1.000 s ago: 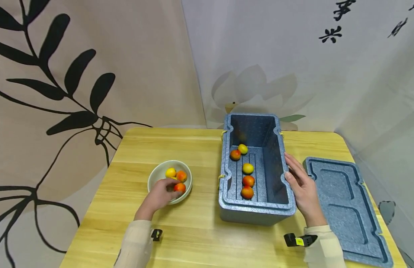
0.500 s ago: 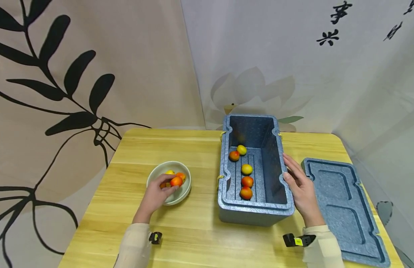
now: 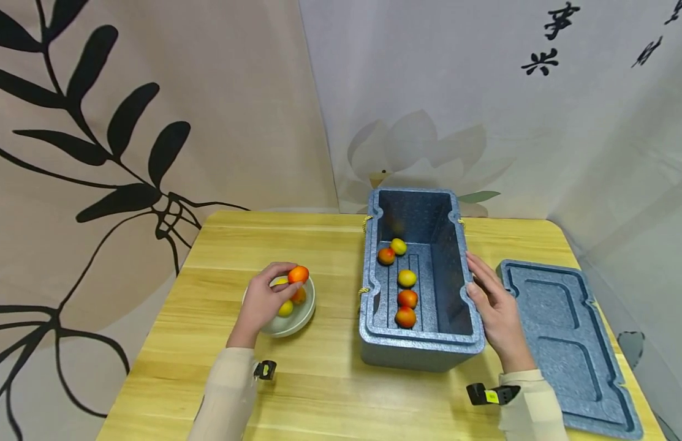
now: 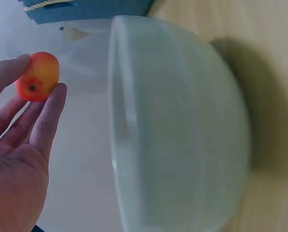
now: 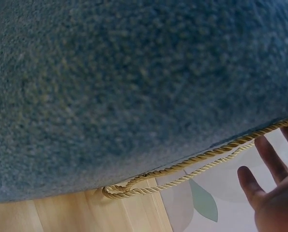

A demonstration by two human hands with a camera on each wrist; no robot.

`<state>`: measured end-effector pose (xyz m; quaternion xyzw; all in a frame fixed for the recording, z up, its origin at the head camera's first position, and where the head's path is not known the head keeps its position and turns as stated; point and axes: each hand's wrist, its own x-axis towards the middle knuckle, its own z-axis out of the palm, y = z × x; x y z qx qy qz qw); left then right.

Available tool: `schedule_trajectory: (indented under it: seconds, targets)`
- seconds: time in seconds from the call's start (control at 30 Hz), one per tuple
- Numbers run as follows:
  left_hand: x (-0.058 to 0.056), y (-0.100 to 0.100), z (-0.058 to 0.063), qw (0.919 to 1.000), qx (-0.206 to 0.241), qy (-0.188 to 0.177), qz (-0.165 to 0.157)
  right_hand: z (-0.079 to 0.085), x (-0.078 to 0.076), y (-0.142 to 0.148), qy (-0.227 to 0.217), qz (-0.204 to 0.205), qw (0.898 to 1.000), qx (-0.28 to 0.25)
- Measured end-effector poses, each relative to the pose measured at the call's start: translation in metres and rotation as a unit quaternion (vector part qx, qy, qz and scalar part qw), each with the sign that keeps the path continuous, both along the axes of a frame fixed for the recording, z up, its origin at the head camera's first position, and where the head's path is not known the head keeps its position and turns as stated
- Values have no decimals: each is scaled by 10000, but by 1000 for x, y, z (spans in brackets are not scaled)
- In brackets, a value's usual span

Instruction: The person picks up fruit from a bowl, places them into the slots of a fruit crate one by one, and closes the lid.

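Observation:
My left hand (image 3: 261, 300) pinches a small red-orange fruit (image 3: 298, 274) between thumb and fingers, above the pale green bowl (image 3: 298, 323). The left wrist view shows this fruit (image 4: 38, 77) with a dark spot, held at the fingertips beside the bowl's wall (image 4: 187, 125). In the bowl lie a yellow fruit (image 3: 285, 308) and an orange one (image 3: 299, 296); the hand partly covers the contents. My right hand (image 3: 502, 315) rests along the right rim of a blue-grey foam box (image 3: 418, 356), fingers extended. Several red and yellow fruits (image 3: 407, 278) lie on its floor.
The box's grey lid (image 3: 561, 324) lies on the wooden table (image 3: 329, 392), right of the box. A twisted yellow cord (image 5: 182, 169) runs along the box's side. Behind the table hangs a printed cloth (image 3: 252, 92).
My left hand has lifted the red-orange fruit out of the bowl, up and slightly away from me. The right hand stays at the box rim.

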<state>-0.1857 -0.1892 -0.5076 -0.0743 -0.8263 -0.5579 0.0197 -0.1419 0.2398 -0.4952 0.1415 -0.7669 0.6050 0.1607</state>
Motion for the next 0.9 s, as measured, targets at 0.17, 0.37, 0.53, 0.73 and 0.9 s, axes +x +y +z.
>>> schedule_trajectory:
  seconds: [0.17,0.37,0.53,0.73,0.9]
  targets:
    - [-5,9,15,9998,129,130,-47,-5,-3,3,19,0,10000,-25]
    - [-11,20,34,9983,292,496,-133,-2,-1,0,60,68,10000,5]
    - [-13,35,62,9954,319,881,-181,13,6,-7,66,97,9999,-31]
    - [-15,59,98,9928,332,1100,-349,10,3,-5,49,70,10000,11]
    - [-24,75,111,9898,381,1247,-572,-2,-1,2,-10,42,10000,-10]
